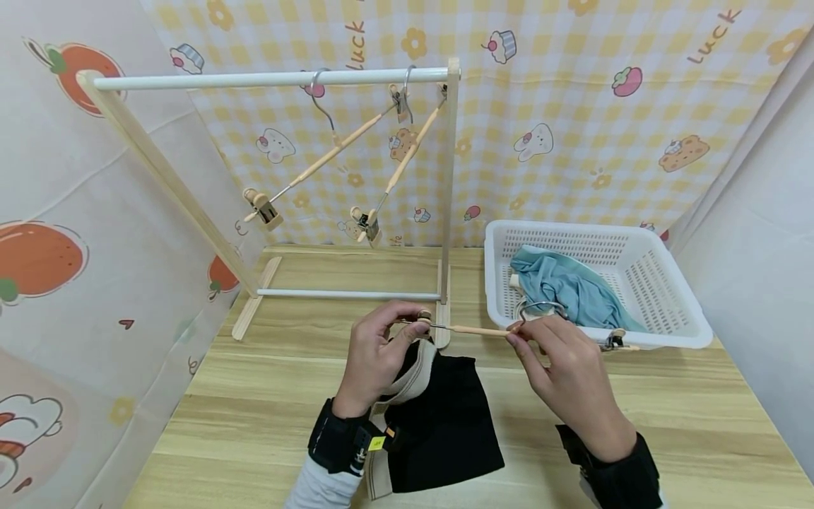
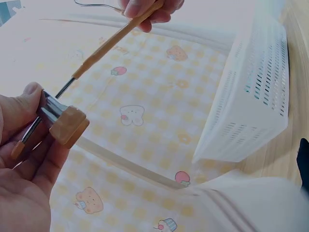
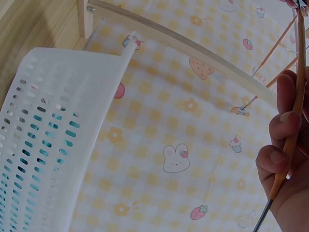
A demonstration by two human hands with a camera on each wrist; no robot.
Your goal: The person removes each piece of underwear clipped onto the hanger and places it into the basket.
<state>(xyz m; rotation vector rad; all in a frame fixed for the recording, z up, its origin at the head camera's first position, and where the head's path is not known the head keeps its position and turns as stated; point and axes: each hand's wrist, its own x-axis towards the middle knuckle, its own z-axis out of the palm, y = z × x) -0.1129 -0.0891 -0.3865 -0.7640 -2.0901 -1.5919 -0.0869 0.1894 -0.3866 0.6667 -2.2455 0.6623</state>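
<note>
A wooden clip hanger with a metal hook is held level above the table between both hands. My left hand pinches its left clip, seen close up as a wood and metal clip between thumb and fingers. My right hand grips the wooden bar near the hook. The hanger's other clip sticks out by the basket rim. Black shorts with a beige waistband lie on the table under my hands.
A wooden rack with a white rail stands behind, carrying two clip hangers. A white basket at the right holds a blue cloth. Patterned curtains enclose the wooden table.
</note>
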